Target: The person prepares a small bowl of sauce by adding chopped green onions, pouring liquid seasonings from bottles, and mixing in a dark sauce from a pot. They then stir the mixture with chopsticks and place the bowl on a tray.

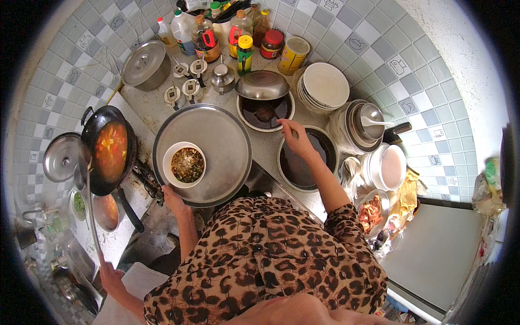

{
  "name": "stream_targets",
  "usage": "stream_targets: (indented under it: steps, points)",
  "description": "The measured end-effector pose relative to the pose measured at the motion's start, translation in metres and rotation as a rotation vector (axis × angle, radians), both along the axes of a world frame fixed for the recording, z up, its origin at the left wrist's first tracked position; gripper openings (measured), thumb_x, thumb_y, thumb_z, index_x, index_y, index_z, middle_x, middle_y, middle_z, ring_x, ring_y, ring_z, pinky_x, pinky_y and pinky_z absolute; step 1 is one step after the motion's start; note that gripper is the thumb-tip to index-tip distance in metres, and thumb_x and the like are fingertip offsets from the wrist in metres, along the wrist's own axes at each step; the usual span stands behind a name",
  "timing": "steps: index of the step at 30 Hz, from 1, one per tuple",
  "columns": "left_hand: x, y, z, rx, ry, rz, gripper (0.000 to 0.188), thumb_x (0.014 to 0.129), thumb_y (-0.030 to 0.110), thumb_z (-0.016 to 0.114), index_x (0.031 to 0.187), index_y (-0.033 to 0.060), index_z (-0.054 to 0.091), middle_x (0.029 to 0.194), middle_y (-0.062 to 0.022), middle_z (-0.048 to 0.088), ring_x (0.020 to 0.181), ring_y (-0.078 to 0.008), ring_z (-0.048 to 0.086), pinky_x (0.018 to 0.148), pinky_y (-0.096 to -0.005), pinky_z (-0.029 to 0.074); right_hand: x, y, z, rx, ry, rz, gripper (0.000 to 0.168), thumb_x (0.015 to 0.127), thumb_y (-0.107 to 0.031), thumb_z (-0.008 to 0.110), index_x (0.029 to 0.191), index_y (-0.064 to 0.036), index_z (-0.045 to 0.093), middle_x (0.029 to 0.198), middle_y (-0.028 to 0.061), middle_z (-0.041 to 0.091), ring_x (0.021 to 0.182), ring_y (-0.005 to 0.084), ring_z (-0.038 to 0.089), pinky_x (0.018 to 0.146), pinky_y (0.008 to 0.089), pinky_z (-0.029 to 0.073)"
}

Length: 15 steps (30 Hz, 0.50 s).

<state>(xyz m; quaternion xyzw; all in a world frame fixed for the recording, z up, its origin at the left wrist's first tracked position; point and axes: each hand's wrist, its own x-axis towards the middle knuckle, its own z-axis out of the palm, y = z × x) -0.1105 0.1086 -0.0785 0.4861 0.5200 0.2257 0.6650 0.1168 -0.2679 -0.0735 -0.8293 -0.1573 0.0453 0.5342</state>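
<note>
My left hand [175, 203] grips the near edge of a large round metal tray [223, 142]. On the tray's left half stands a white bowl [165, 164] with chopped greens in dark seasoning. My right hand [298, 140] pinches a thin handle above a round basin [264, 129] of dark liquid. The handle seems to lead to a ladle [265, 114] lying in that liquid, partly hidden. An oval metal lid [262, 84] covers the basin's far side. Below my right forearm sits a second basin [279, 162] of dark liquid.
At left, another person's hand [109, 280] holds a long-handled ladle [92, 223] at a black wok [87, 126] of reddish food. Sauce bottles [202, 36] and a lidded pot [146, 65] line the back. Stacked bowls [325, 85] and a cleaver's handle [402, 128] are at right.
</note>
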Motion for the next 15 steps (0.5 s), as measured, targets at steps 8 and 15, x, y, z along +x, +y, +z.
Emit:
stream_targets:
  steps: [8,15]
  points:
    - [-0.002,-0.003,0.005,-0.004,-0.031,-0.027,0.068,0.103,0.05,0.042,0.14,-0.0079,0.041,0.139,-0.0189,0.049,0.122,-0.0294,0.053,0.096,-0.0416,0.047,0.002,-0.013,0.023,-0.537,-0.245,0.466,0.025,0.096,-0.012,0.051,0.116,0.002,0.057,0.098,0.0232,0.061,0.093,0.0432,0.059,0.08,0.0493,0.049]
    - [0.001,-0.007,0.014,-0.009,-0.003,-0.02,0.061,0.105,0.046,0.042,0.134,-0.0073,0.047,0.13,-0.015,0.056,0.114,-0.0262,0.057,0.093,-0.04,0.047,0.014,-0.022,0.044,-0.476,-0.253,0.59,0.027,0.096,-0.012,0.048,0.118,0.002,0.057,0.1,0.0227,0.06,0.097,0.0424,0.059,0.085,0.0477,0.049]
